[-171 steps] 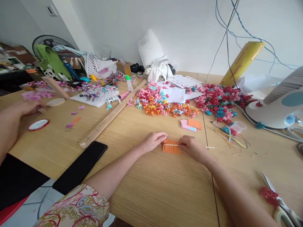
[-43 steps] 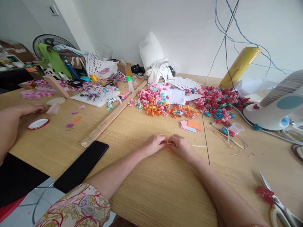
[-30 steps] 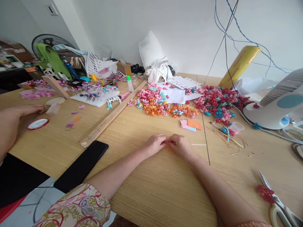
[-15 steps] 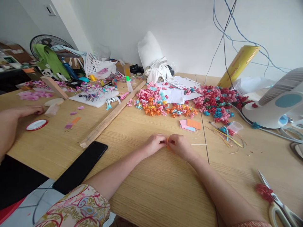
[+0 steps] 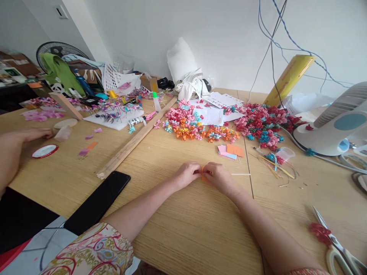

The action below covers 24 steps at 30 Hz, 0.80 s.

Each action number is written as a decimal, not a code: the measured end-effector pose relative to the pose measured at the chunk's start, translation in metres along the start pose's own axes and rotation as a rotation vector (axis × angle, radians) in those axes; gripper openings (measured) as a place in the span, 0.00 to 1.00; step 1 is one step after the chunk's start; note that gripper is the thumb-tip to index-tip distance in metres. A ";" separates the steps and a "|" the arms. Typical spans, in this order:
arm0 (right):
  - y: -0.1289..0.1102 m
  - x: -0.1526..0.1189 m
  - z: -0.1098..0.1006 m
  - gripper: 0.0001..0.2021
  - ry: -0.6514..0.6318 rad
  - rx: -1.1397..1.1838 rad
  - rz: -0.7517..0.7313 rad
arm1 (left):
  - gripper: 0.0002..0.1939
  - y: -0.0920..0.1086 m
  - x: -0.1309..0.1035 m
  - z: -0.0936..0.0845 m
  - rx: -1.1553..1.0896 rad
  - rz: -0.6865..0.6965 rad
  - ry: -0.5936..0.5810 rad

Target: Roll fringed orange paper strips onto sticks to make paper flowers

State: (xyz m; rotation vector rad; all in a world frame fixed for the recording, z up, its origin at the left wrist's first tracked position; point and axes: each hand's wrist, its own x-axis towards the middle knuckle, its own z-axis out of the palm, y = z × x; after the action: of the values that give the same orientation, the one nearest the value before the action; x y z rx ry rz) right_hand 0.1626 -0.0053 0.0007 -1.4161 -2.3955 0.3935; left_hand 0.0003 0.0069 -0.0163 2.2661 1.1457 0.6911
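Note:
My left hand (image 5: 188, 175) and my right hand (image 5: 217, 176) meet over the middle of the table, fingertips pinched together. Between them is a small piece of orange paper (image 5: 203, 177), mostly covered by the fingers. A thin pale stick (image 5: 241, 174) lies on the wood just right of my right hand. Beyond it rests a small stack of pink, blue and orange paper pieces (image 5: 235, 150). Behind my hands spreads a pile of small pink, orange and blue flowers (image 5: 183, 126).
Scissors (image 5: 332, 236) lie at the lower right. A black phone (image 5: 99, 200) and a wooden bar (image 5: 137, 139) are on the left. Another person's hand (image 5: 37, 133) rests at the far left. A white fan-like device (image 5: 327, 130) stands at right.
Both hands stay in nearly the same place with slight finger movement. A little more of the orange paper shows below the fingertips.

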 end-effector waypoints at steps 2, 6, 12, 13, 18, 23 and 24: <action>0.001 0.000 0.002 0.06 0.011 -0.001 -0.002 | 0.04 0.002 0.000 0.000 0.015 0.001 -0.001; 0.002 0.000 0.003 0.06 0.012 -0.013 0.011 | 0.04 0.004 0.000 0.000 0.043 -0.003 -0.006; 0.000 0.000 0.001 0.05 0.000 -0.057 0.042 | 0.02 0.003 0.000 -0.004 0.009 0.000 -0.056; -0.001 0.000 0.001 0.06 -0.001 -0.064 0.041 | 0.01 0.003 -0.001 -0.006 -0.008 0.000 -0.072; -0.003 -0.001 -0.002 0.07 -0.007 -0.053 0.007 | 0.03 0.000 -0.001 -0.011 -0.091 -0.014 -0.106; -0.003 -0.002 -0.003 0.05 -0.030 -0.028 -0.022 | 0.03 -0.001 -0.001 -0.010 -0.103 -0.037 -0.082; -0.003 -0.002 -0.003 0.05 -0.029 -0.039 -0.029 | 0.03 -0.001 -0.001 -0.010 -0.105 -0.044 -0.083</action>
State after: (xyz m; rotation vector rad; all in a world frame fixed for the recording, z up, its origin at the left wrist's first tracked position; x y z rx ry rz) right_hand 0.1619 -0.0080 0.0040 -1.3991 -2.4566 0.3639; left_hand -0.0074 0.0091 -0.0094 2.1551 1.0907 0.6196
